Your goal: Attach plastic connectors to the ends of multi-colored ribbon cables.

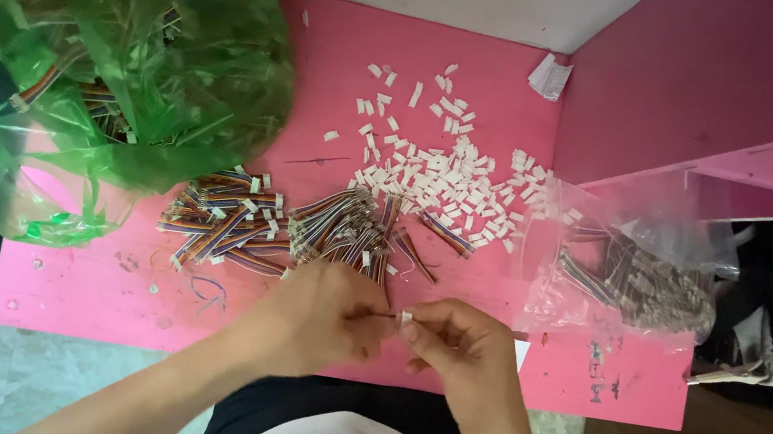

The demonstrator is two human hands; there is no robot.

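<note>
My left hand (324,314) pinches thin wires (380,315) just over the near edge of the pink table (91,296). My right hand (455,341) pinches a small white connector housing (406,318) at the tip of those wires; the two hands meet there. Just beyond my left hand lies a heap of short multicoloured wire bundles (270,229). Further back a scatter of several white connector housings (438,179) covers the tabletop.
A large green plastic bag (124,75) holding more wire bundles fills the far left. A clear plastic bag (634,272) with wired pieces lies at the right edge. A pink wall panel (706,88) rises at the right. A crumpled paper scrap (551,75) sits in the corner.
</note>
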